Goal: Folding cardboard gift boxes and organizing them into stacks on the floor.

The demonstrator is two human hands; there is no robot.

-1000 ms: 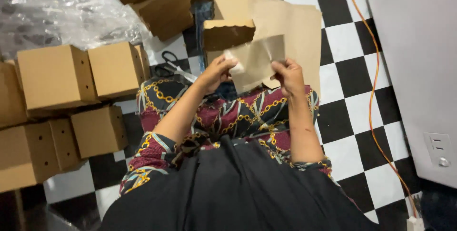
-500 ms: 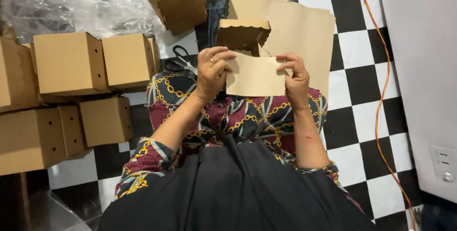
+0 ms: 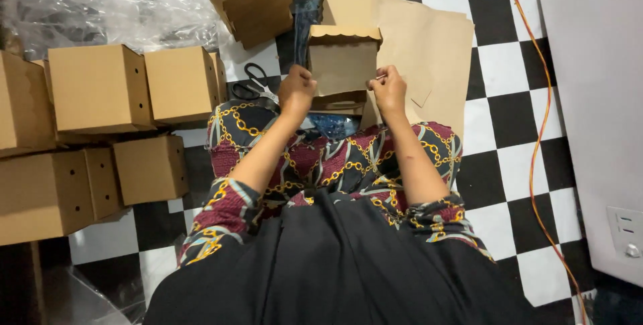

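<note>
Nearest lay the patterned lap, above black cloth. Over it the left hand [image 3: 297, 91] and the right hand [image 3: 388, 89] were clamped on the two sides of a half-folded cardboard box [image 3: 343, 64], which now stood squarer than half a second earlier, its scalloped flap up. Scissors [image 3: 253, 81] lay just left. Beyond, flat cardboard sheets [image 3: 429, 44] covered the checkered floor [image 3: 499, 117]; finished boxes [image 3: 100, 87] stood left.

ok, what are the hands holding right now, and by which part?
Both hold one brown cardboard box with a scalloped top flap. The left hand grips its lower left edge, the right hand its lower right edge; the box stands upright above the lap.
</note>
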